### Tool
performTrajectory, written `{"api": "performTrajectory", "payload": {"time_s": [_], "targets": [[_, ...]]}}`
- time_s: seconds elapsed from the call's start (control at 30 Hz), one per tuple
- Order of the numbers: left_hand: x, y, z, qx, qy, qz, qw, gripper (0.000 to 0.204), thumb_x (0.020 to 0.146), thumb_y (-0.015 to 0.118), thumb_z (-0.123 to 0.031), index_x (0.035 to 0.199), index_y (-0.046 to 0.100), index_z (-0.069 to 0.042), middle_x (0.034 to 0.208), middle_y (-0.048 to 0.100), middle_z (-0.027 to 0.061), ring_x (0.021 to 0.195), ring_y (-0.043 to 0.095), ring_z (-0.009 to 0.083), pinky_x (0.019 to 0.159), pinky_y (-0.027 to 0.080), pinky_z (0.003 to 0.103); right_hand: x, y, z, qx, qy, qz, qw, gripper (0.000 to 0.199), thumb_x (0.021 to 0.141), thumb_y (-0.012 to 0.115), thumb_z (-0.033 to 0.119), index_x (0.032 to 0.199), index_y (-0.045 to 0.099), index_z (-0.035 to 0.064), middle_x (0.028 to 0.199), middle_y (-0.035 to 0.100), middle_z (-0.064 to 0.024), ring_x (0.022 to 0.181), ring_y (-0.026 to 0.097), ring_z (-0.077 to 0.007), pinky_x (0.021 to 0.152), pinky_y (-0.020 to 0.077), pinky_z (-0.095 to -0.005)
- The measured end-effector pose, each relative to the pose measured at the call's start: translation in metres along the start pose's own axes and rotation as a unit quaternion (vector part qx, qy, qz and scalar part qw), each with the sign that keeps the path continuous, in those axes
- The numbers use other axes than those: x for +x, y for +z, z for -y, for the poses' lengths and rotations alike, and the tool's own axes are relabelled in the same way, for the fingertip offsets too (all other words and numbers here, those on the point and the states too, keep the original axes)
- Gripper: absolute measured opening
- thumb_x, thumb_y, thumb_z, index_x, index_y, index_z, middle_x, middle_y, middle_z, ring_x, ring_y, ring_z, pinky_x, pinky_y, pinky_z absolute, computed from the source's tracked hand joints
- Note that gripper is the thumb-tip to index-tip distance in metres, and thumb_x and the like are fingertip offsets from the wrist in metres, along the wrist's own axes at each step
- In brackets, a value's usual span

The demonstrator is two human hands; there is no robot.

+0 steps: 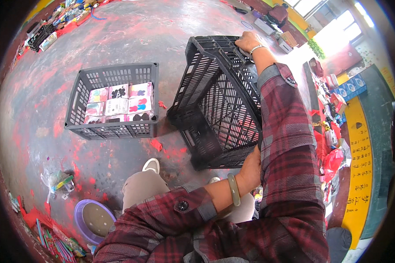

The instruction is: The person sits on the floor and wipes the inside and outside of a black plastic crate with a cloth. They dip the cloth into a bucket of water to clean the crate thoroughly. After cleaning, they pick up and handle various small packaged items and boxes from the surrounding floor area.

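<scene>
So from the head cam I'm looking straight down at a worn red-and-grey floor [118,39], and I've got both hands on a big black slatted plastic crate [219,105] sitting just right of the middle of the frame, tipped up on its edge so its open side faces left. My right hand [249,41] is up near the top centre, fingers curled over the crate's far upper rim, closed on it. My left hand [251,168] is lower down, right of centre, pressed against the crate's near bottom corner; the fingers are tucked behind the plastic so I can't tell how far they're closed. Over to the left of the frame there's a second grey crate [112,103] flat on the floor, well apart, with colourful flat packets [118,104] inside. A purple stool [94,219] sits lower left.
</scene>
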State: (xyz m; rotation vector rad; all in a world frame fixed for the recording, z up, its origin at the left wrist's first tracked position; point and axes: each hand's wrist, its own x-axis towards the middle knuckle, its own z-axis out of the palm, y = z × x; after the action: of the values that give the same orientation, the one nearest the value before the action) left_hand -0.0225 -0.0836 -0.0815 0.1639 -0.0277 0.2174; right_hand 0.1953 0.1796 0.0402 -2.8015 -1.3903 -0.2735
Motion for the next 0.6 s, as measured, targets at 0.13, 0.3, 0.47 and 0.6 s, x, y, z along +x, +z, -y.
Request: {"api": "performTrajectory", "payload": {"time_s": [0.13,0.3,0.47,0.6], "targets": [[0.001,0.005,0.001,-0.02,0.049,-0.005,0.999,0.042,0.086,0.051,-0.013,0.124,0.037,-0.002,0.118,0.052,0.0117,0.102,0.052,0.0215,0.091,0.04,0.032,0.014,0.011,-0.013,-0.055,-0.019,-0.012,0.998,0.046,0.064,0.059,0.032,0.099,0.063,0.0026,0.105,0.059,-0.0193,0.1,0.056,-0.0318,0.086,0.0427,-0.0361],[0.005,-0.005,0.016,0.174,0.211,-0.015,0.962,0.038,0.083,0.052,-0.01,0.118,0.041,-0.002,0.106,0.057,0.0163,0.093,0.056,0.0235,0.082,0.044,0.035,0.017,0.005,-0.087,0.427,0.022,0.002,0.904,0.028,0.077,0.054,0.027,0.087,0.06,0.0012,0.082,0.062,-0.0073,0.073,0.059,-0.0184,0.066,0.0473,-0.0315],[-0.005,0.006,0.004,0.345,0.214,-0.058,0.912,0.031,0.083,0.051,-0.011,0.112,0.045,-0.002,0.086,0.06,0.0163,0.077,0.059,0.0234,0.069,0.046,0.035,0.009,0.006,-0.116,0.581,0.058,0.041,0.811,0.03,0.081,0.057,0.022,0.102,0.055,0.0018,0.088,0.061,-0.0084,0.074,0.059,-0.016,0.065,0.0491,-0.0266],[0.001,0.001,0.008,0.337,0.23,-0.049,0.912,0.028,0.083,0.051,-0.012,0.11,0.046,-0.003,0.08,0.059,0.0136,0.072,0.057,0.0214,0.065,0.046,0.034,-0.015,-0.02,-0.057,0.494,-0.036,0.053,0.867,0.037,0.072,0.064,0.027,0.098,0.061,0.001,0.087,0.062,-0.0072,0.073,0.059,-0.0138,0.065,0.0464,-0.0264]]}}
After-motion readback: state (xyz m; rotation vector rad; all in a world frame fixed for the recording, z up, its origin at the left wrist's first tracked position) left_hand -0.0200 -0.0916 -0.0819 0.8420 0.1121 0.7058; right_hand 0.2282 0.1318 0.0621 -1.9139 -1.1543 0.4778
